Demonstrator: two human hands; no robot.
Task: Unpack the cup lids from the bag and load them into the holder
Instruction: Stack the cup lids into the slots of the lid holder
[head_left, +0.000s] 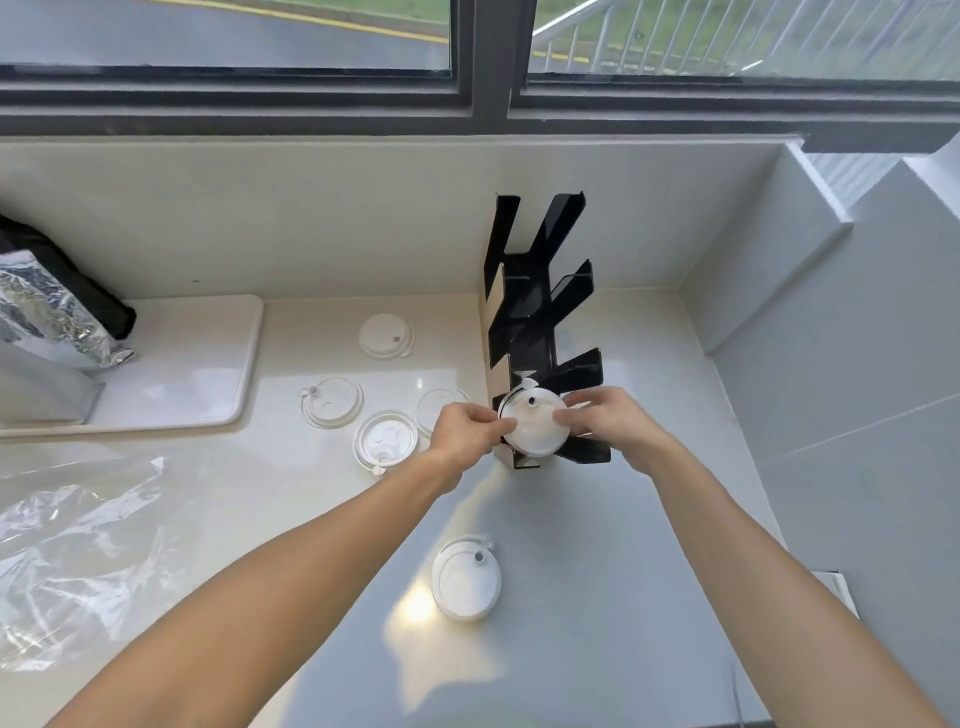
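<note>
A black slotted holder (540, 291) stands upright on the white counter near the back wall. Both hands grip one white cup lid (535, 428) at the holder's lowest slot: my left hand (465, 434) pinches its left rim, my right hand (605, 418) its right rim. Several loose lids lie on the counter: one at the back (387, 336), one to the left (332, 401), one just left of my left hand (385, 439), another partly hidden behind that hand (434, 408). A small stack of lids (466, 577) sits nearer to me. The clear plastic bag (78, 561) lies crumpled at the left.
A white board (197, 358) lies at the back left with a foil-and-black bag (52, 301) on it. A tiled wall and ledge (831, 312) close off the right side. A window runs along the back.
</note>
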